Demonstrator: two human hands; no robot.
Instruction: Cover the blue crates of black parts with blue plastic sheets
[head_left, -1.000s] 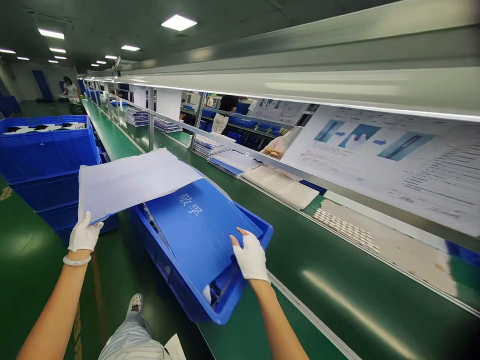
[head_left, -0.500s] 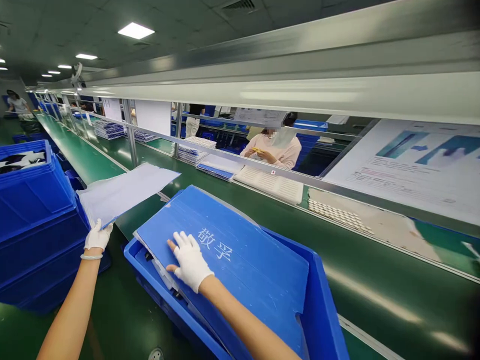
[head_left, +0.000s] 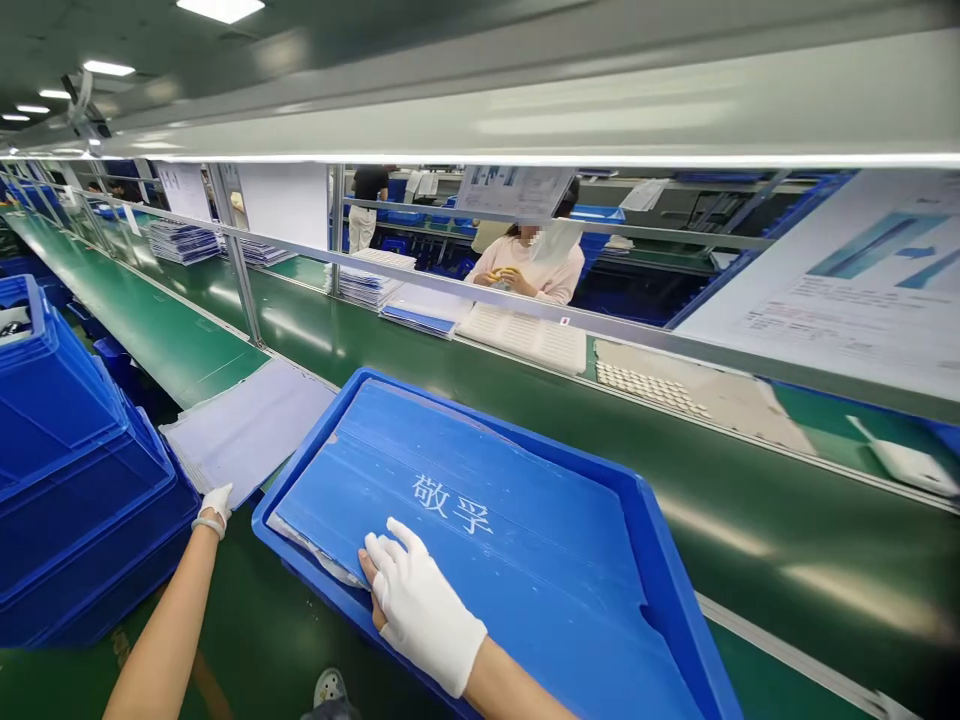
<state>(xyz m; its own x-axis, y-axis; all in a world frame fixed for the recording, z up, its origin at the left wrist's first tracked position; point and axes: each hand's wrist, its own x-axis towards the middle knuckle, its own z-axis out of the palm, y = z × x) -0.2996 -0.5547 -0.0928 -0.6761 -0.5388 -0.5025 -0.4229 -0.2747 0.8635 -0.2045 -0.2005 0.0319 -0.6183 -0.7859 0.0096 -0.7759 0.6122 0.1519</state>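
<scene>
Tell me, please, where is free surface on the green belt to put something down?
Bare belt lies right of the blue crate, before the far rail. More lies beyond the white sheet, toward the left. Crowded: the far shelf with white trays.

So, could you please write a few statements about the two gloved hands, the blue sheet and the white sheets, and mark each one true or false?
1. The right hand lies flat on the blue sheet. True.
2. The blue sheet lies in a red crate. False: the crate is blue.
3. The left hand holds the edge of the white sheets. True.
4. The white sheets lie inside the crate. False: they lie beside it, on the green belt.
5. Both hands are bare. False: both wear white gloves.
</scene>
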